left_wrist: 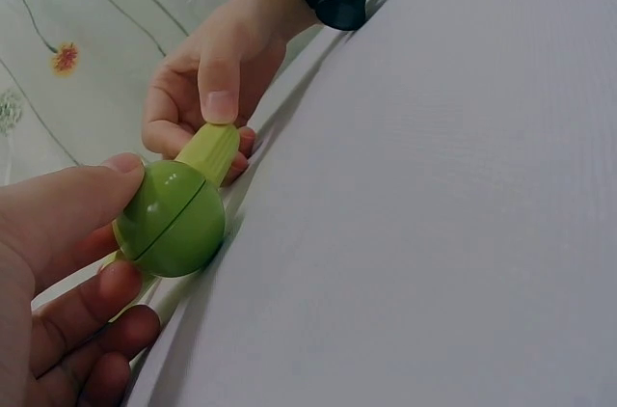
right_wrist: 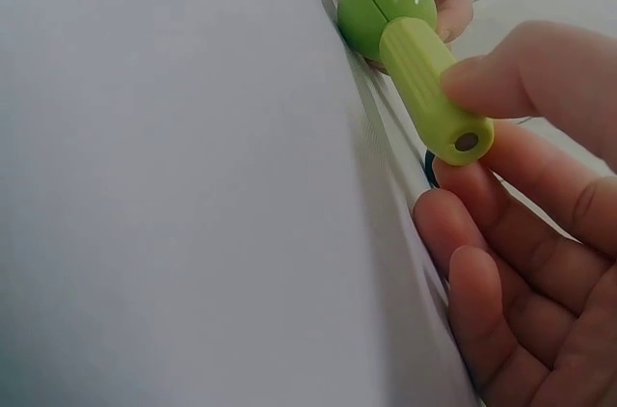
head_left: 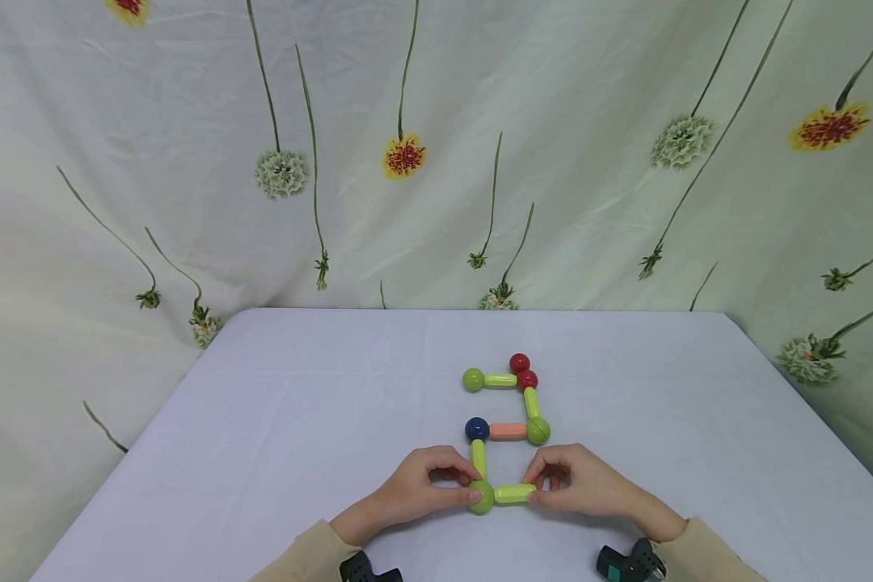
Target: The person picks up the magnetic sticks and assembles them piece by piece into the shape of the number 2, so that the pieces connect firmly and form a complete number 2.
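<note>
My left hand [head_left: 420, 487] pinches a green ball [left_wrist: 174, 224] between thumb and fingers at the near end of a zigzag chain of balls and rods. From the right, my right hand [head_left: 589, 482] pinches a yellow-green rod [head_left: 512, 494] whose other end meets that ball. The right wrist view shows a dark round spot in the rod's free end. Behind the ball another yellow-green rod [head_left: 478, 459] runs to a dark blue ball [head_left: 477, 429]. An orange-pink rod [head_left: 508, 431] links the blue ball to a second green ball [head_left: 538, 431].
Beyond, a yellow-green rod [head_left: 531, 402] leads to a red ball [head_left: 527, 381], which touches another red ball [head_left: 520, 363]. A further rod [head_left: 500, 380] joins it to a green ball [head_left: 473, 380]. Everything lies on a white-covered table [head_left: 320, 404] before a flower-print cloth [head_left: 589, 162].
</note>
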`<state>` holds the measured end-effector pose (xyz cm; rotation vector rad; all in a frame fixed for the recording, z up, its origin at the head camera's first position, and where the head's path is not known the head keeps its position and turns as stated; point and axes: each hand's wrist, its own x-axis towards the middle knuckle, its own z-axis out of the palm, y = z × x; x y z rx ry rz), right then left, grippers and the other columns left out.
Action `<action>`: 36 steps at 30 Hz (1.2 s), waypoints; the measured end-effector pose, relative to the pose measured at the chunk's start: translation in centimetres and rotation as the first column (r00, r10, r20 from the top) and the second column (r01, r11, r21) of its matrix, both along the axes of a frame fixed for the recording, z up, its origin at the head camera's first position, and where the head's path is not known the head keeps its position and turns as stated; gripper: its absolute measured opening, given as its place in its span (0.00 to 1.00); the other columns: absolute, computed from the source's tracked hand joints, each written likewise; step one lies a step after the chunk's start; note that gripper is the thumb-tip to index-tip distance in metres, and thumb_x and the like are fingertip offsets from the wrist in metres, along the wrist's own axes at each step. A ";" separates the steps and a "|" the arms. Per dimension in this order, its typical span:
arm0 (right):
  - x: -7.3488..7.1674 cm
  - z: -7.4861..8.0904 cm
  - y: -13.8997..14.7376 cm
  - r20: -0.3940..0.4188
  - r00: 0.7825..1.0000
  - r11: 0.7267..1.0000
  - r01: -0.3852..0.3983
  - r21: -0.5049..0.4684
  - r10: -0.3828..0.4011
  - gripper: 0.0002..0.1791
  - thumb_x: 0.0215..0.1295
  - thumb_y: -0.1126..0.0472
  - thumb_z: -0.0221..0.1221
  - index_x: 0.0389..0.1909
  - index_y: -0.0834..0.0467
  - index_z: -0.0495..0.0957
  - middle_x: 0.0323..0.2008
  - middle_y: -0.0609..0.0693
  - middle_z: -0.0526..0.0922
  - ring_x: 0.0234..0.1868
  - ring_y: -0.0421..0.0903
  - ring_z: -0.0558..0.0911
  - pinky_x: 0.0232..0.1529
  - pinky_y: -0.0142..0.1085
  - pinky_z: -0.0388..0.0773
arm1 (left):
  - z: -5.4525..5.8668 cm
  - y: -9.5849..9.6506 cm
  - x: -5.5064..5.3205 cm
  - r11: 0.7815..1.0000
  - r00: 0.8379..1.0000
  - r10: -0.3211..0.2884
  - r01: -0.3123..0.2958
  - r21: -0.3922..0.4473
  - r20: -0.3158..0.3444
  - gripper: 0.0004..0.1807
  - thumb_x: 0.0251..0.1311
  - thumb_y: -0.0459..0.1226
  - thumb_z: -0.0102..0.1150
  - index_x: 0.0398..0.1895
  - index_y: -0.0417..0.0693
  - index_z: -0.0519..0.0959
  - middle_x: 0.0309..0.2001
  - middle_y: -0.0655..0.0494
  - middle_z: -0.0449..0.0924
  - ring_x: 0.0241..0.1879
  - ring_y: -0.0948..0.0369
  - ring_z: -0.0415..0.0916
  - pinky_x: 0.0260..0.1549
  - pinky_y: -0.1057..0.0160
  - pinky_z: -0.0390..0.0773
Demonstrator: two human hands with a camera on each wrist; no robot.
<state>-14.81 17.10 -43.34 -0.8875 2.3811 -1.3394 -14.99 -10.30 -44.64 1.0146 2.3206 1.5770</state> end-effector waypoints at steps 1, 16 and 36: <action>0.0 0.0 0.0 -0.001 1.000 1.000 0.000 0.001 0.000 0.07 0.55 0.60 0.66 0.34 0.54 0.81 0.30 0.41 0.81 0.29 0.37 0.75 0.30 0.29 0.74 | 0.0 0.0 0.0 1.000 1.000 0.002 -0.002 -0.004 0.001 0.10 0.54 0.37 0.66 0.40 0.44 0.83 0.34 0.54 0.80 0.36 0.60 0.76 0.42 0.64 0.77; 0.0 0.3 0.0 0.000 1.000 1.000 -0.003 0.018 0.003 0.07 0.56 0.59 0.66 0.35 0.53 0.81 0.29 0.40 0.79 0.29 0.37 0.75 0.29 0.29 0.74 | 0.0 -0.2 -0.1 1.000 1.000 -0.003 0.002 0.009 0.019 0.11 0.54 0.42 0.66 0.40 0.49 0.83 0.34 0.59 0.80 0.36 0.63 0.75 0.41 0.65 0.76; -1.1 1.1 0.8 -0.078 0.992 0.995 0.096 0.019 -0.095 0.10 0.60 0.53 0.63 0.38 0.54 0.80 0.32 0.42 0.80 0.33 0.40 0.77 0.35 0.31 0.76 | 2.5 0.2 1.1 1.000 1.000 0.004 -0.004 -0.004 0.013 0.10 0.53 0.33 0.66 0.39 0.38 0.82 0.34 0.47 0.80 0.36 0.53 0.76 0.40 0.61 0.77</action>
